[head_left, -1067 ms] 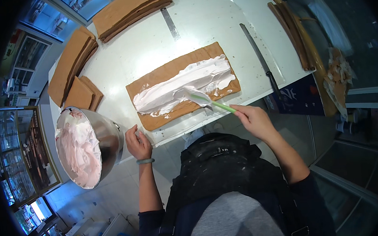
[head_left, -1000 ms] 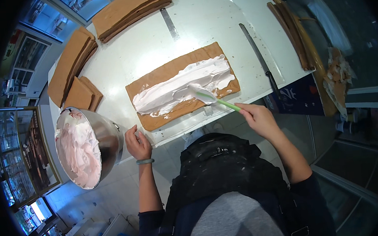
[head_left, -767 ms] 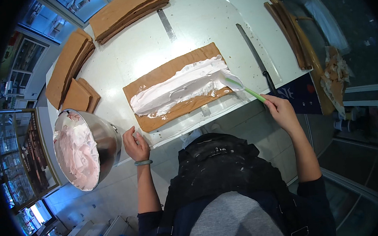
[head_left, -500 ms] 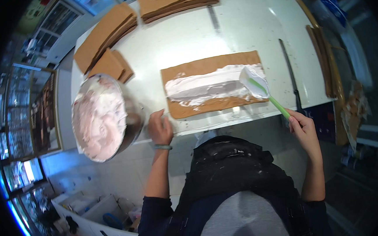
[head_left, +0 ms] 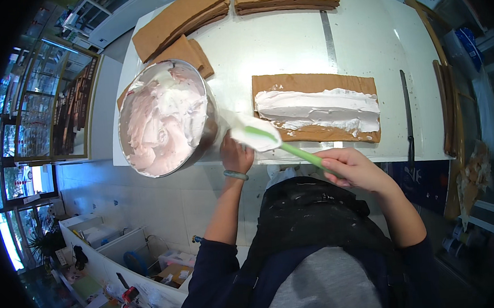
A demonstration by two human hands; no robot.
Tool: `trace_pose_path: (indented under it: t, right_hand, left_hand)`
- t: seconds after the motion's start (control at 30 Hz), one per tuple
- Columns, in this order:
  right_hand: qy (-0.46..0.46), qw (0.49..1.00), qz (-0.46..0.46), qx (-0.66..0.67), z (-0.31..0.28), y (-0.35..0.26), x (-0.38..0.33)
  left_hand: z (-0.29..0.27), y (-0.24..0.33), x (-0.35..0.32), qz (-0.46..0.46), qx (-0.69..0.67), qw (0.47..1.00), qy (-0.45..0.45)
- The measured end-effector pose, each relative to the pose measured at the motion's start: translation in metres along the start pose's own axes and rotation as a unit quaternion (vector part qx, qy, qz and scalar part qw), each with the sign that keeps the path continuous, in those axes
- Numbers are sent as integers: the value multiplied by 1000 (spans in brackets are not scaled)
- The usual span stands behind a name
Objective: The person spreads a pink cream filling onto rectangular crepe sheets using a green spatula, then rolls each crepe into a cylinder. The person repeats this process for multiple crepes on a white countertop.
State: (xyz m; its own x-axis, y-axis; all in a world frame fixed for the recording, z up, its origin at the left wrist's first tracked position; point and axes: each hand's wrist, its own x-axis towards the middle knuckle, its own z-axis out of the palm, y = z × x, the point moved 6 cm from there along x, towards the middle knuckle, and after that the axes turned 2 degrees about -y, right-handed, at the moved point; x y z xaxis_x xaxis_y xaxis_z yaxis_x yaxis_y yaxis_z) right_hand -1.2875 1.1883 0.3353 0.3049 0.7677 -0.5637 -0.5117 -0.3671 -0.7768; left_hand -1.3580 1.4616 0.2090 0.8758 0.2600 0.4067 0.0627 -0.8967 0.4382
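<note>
Right hand: pinches cream-smeared green spatula; left hand: partly hidden behind spatula, near metal bowl of pink cream, grip cannot be told

You wear this camera on your head, the left one of two. It looks down from close up, past your chest, at the white desk, with your green spatula near the middle. It sees wide, so edges bend.
</note>
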Motion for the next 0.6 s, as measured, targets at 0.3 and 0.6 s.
trace_pose_path:
  t: [0.3,0.6]
  right_hand:
    - [430,613,-4,-663,-123,-110,-88]
    - [284,486,150,-813,-95,-124,-21]
  left_hand:
    - [-1,-6,4,-44,-73,996,-1]
    - [-1,-5,2,-15,-69,997,31]
